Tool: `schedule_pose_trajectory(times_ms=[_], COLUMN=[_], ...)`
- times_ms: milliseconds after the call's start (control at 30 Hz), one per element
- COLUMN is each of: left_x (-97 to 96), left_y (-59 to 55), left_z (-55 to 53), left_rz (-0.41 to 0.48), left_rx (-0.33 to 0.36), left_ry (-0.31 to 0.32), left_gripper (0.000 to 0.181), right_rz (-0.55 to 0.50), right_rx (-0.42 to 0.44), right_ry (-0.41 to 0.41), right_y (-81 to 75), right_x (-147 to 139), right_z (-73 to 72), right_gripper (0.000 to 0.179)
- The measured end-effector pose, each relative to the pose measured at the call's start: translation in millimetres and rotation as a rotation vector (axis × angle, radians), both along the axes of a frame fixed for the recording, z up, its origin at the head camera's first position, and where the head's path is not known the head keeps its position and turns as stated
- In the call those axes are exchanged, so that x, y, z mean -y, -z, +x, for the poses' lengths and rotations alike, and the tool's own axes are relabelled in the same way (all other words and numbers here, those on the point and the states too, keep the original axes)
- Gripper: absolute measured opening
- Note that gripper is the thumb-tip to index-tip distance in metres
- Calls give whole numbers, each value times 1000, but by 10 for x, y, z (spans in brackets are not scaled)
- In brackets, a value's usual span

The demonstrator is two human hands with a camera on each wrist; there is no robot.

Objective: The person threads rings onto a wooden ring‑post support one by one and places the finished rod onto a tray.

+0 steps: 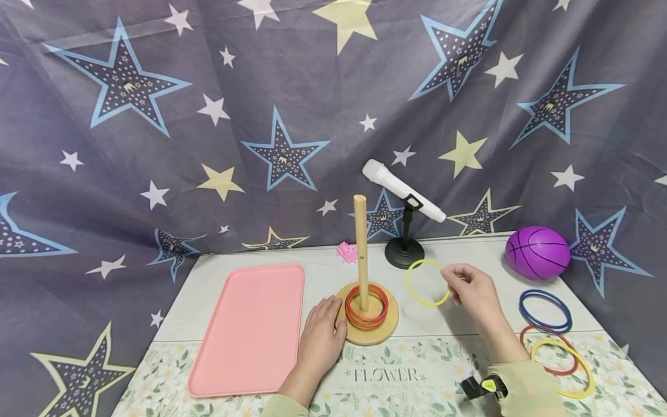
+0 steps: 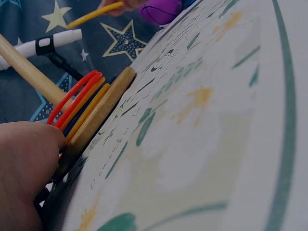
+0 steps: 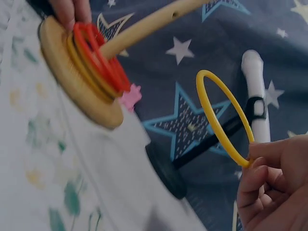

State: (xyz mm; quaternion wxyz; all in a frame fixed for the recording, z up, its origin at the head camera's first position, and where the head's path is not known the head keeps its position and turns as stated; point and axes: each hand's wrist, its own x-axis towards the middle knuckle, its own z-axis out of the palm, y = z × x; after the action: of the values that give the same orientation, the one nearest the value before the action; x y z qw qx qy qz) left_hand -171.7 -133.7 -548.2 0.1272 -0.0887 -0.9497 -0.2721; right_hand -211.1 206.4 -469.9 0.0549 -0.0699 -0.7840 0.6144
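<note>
A yellow ring (image 1: 411,288) is pinched between the thumb and fingers of my right hand (image 1: 476,292), held up to the right of the wooden peg stand (image 1: 361,249). In the right wrist view the yellow ring (image 3: 211,115) hangs tilted, apart from the peg. Red rings (image 1: 384,313) lie stacked round the foot of the peg; the left wrist view shows yellow and dark blue rings (image 2: 77,115) beneath them. My left hand (image 1: 320,336) rests at the left edge of the round base (image 1: 372,339), its fingers loosely extended and touching it.
A pink tray (image 1: 250,330) lies to the left. Blue rings (image 1: 544,294), a red ring (image 1: 568,370) and a yellow ring (image 1: 589,376) lie at the right, near a purple ball (image 1: 538,253). Behind stand a white microphone (image 1: 403,188) on a black stand and a small pink toy (image 1: 346,252).
</note>
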Motion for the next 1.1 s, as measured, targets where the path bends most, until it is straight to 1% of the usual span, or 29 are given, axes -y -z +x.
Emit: schedule_pose_trajectory(times_ms=[133, 300, 500, 600, 733, 933, 1100], left_x=[-1, 2, 2, -2, -8, -9, -7], left_y=[3, 14, 15, 10, 5, 9, 8], left_z=[0, -5, -7, -5, -2, -1, 0], left_rz=[-2, 0, 8, 11, 11, 15, 21], left_rx=[-4, -9, -14, -10, -5, -10, -7], left_ry=[4, 4, 5, 5, 6, 10, 9], left_gripper=[50, 50, 50, 50, 50, 48, 48], right_rz=[-16, -71, -121, -138, -151, -155, -157], right_rx=[-34, -77, -113, -122, -114, -93, -92], right_ry=[-25, -52, -91, -108, -119, -122, -118], right_y=[-105, -224, -312, -333, -346, -323, -307], right_x=[79, 187, 295, 330, 363, 379, 376], right_z=[21, 69, 121, 136, 147, 146, 141], right_gripper=[40, 37, 34, 33, 31, 30, 30])
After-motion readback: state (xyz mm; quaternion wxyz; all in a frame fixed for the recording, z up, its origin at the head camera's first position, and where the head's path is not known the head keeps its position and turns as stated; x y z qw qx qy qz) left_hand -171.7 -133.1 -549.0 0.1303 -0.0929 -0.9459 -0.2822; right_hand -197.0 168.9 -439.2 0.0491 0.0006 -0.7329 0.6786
